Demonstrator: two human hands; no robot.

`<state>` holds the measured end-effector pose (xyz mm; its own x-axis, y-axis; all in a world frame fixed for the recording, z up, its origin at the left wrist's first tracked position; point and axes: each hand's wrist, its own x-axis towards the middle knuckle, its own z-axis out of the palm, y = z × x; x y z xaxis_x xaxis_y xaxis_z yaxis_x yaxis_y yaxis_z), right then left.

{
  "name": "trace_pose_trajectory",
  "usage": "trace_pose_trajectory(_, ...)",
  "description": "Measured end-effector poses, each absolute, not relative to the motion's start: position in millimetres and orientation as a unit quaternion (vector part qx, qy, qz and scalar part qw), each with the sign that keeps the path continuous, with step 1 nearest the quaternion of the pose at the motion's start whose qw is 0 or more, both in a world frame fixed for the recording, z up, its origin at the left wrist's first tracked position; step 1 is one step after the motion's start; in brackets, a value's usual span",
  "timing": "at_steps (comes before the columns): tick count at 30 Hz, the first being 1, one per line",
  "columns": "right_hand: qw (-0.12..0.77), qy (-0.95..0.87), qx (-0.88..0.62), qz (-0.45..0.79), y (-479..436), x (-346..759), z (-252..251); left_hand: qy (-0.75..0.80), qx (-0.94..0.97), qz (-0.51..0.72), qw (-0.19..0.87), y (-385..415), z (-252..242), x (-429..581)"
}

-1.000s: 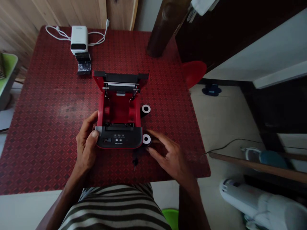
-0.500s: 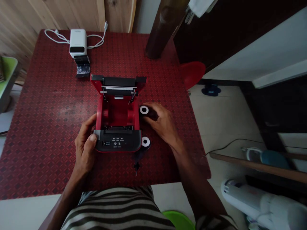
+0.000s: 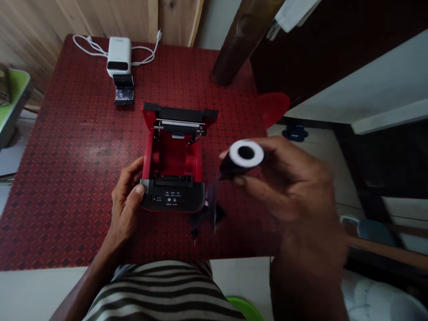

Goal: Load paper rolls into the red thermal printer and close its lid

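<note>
A red and black printer [image 3: 172, 196] stands on the patterned red table with its lid raised and its red inner compartment showing. My left hand [image 3: 129, 196] grips the printer's front left corner, thumb on top and fingers along the side. To the right of the printer, my right hand [image 3: 287, 178] holds a black roll with a white ring-shaped end [image 3: 246, 154] up above the table, fingers wrapped round it. Dark film hangs down from the roll. Beside the printer's front right corner, a second roll is mostly hidden behind that film.
On the red table [image 3: 83, 142], a white device [image 3: 119, 55] with a white cable and a dark strip lies at the back left. A brown pillar [image 3: 234, 49] rises at the back right. A red stool [image 3: 274, 109] stands beyond the right edge.
My right hand has lifted the roll off the table, up and to the right, with film trailing from it. My left hand stays on the printer; the view has shifted slightly.
</note>
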<state>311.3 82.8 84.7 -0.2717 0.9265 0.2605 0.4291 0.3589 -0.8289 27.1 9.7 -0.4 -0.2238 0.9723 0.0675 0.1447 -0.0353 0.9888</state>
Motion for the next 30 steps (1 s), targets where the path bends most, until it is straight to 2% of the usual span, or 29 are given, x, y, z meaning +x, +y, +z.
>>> trace_pose_trajectory(4,0.261,-0.867,-0.36,0.223,85,276,103,0.572,0.486,0.53,0.393,9,0,26)
trace_pose_trajectory(8,0.123,-0.901,-0.403,0.104,96,235,87,0.56,0.494,0.528,0.404,6,0,25)
trace_pose_trajectory(10,0.088,-0.899,-0.424,0.064,96,223,81,0.557,0.49,0.528,0.413,4,0,25)
trace_pose_trajectory(17,0.034,-0.894,-0.444,0.054,102,205,72,0.558,0.485,0.522,0.425,3,-1,23)
trace_pose_trajectory(25,0.024,-0.873,-0.483,0.06,113,195,56,0.549,0.482,0.529,0.433,4,0,24)
trace_pose_trajectory(30,0.087,-0.889,-0.436,0.114,107,211,61,0.549,0.471,0.533,0.438,3,-2,23)
